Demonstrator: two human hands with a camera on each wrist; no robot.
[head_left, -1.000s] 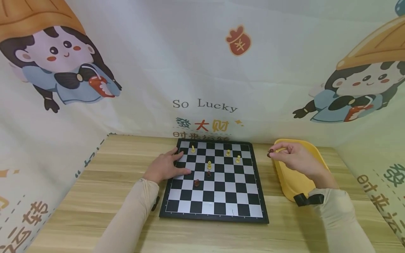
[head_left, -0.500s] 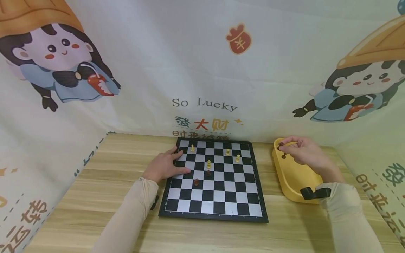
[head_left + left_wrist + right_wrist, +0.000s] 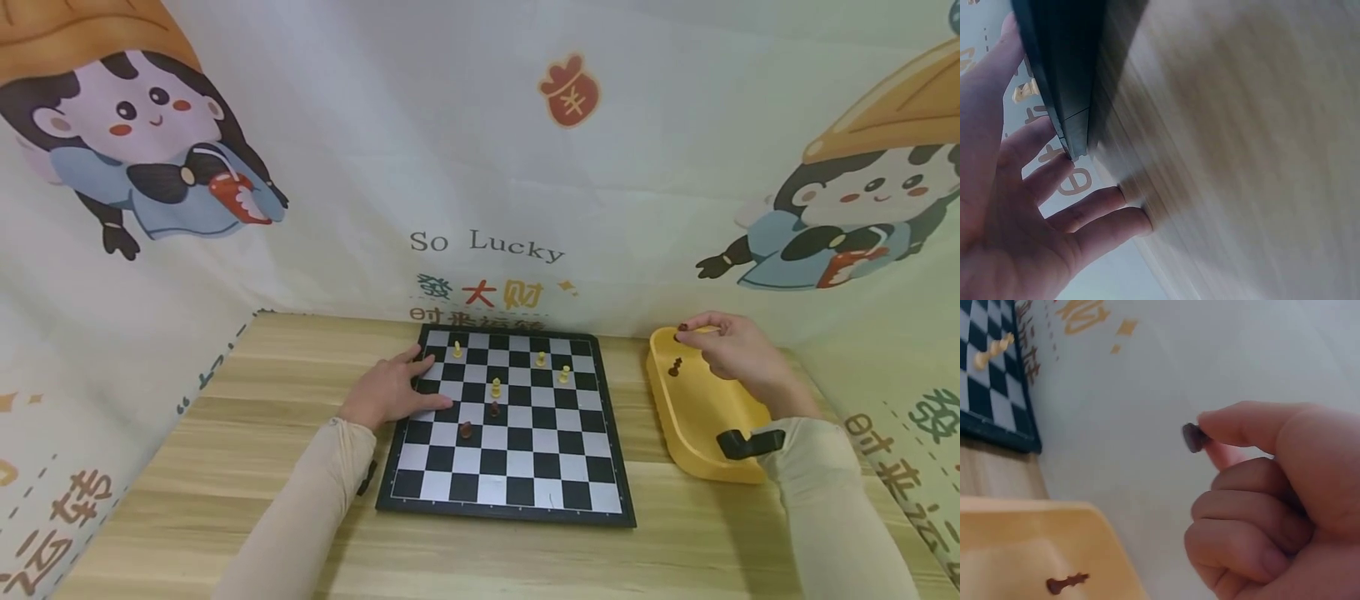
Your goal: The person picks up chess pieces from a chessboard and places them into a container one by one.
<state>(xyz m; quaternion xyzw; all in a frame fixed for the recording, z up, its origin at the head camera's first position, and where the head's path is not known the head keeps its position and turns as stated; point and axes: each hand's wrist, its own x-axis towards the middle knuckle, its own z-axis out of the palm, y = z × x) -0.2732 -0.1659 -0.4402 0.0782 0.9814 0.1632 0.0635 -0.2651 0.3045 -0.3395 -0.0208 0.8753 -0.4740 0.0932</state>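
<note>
My left hand (image 3: 386, 392) rests at the left edge of a black-and-white chessboard (image 3: 517, 462), fingers spread and thumb reaching over the squares. In the left wrist view its fingers (image 3: 1094, 209) extend past the board's dark side. My right hand (image 3: 742, 358) is raised over the far end of a yellow bin (image 3: 663, 417), pinching a dark brown chess piece (image 3: 1192, 437) between thumb and forefinger. The other fingers are curled into the palm. Below, another dark brown chess piece (image 3: 676, 367) lies on its side in the bin.
Pale yellow chess pieces stand on the board, one near the middle (image 3: 496, 387). A brown piece (image 3: 494, 409) stands close to it, and another brown piece (image 3: 467, 431) is nearer the front. A printed cloth (image 3: 480, 167) hangs behind the wooden table (image 3: 225, 400).
My right hand has moved right and back, from beside the bin to over its far end, still pinching the chess piece. The brown piece inside the bin has come into view. My left hand stays put.
</note>
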